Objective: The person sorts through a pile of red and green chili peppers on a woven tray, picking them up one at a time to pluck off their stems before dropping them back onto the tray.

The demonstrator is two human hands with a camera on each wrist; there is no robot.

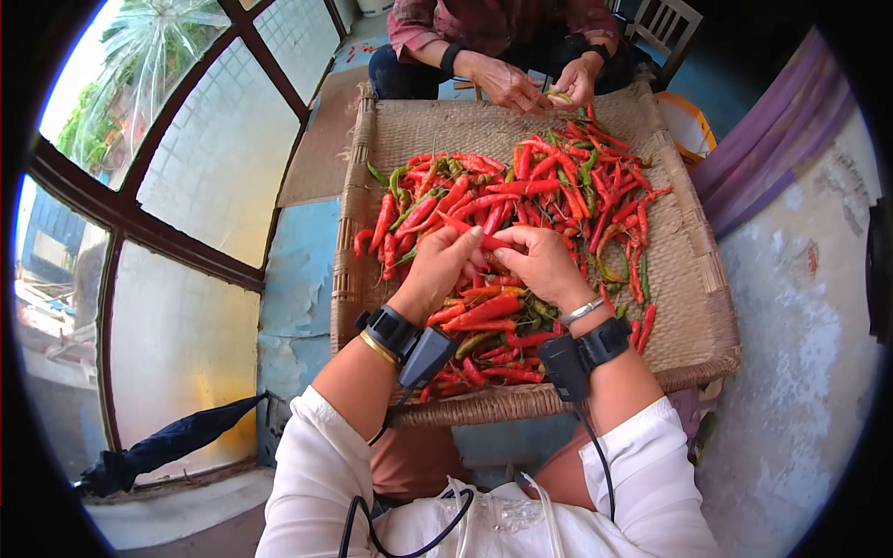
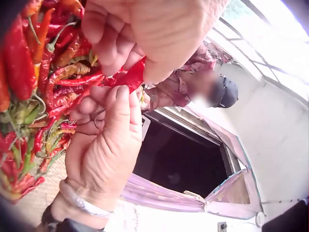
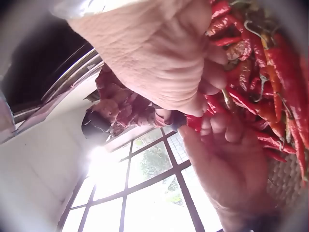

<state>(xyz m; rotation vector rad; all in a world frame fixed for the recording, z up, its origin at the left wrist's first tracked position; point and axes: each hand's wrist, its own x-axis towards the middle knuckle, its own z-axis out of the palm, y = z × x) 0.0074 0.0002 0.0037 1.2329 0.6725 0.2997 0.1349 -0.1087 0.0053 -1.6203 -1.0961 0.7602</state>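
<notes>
In the head view a red pepper (image 1: 476, 232) is pinched between the left hand (image 1: 435, 268) and the right hand (image 1: 549, 270), above a pile of peppers (image 1: 484, 312). The left wrist view has the left hand (image 2: 161, 31) at the top and the right hand (image 2: 108, 145) below, both with thumb and fingers on the red pepper (image 2: 131, 76). Only a small part of that pepper (image 3: 194, 123) shows in the right wrist view, between the right hand (image 3: 149, 58) and the left hand (image 3: 229, 164).
A woven tray (image 1: 684, 279) with a raised rim holds the red, green and orange peppers. Across it, another person's hands (image 1: 512, 86) hold a greenish pepper. Windows and a folded umbrella (image 1: 177, 446) are at left; a wall (image 1: 791, 325) and purple curtain (image 1: 772, 149) at right.
</notes>
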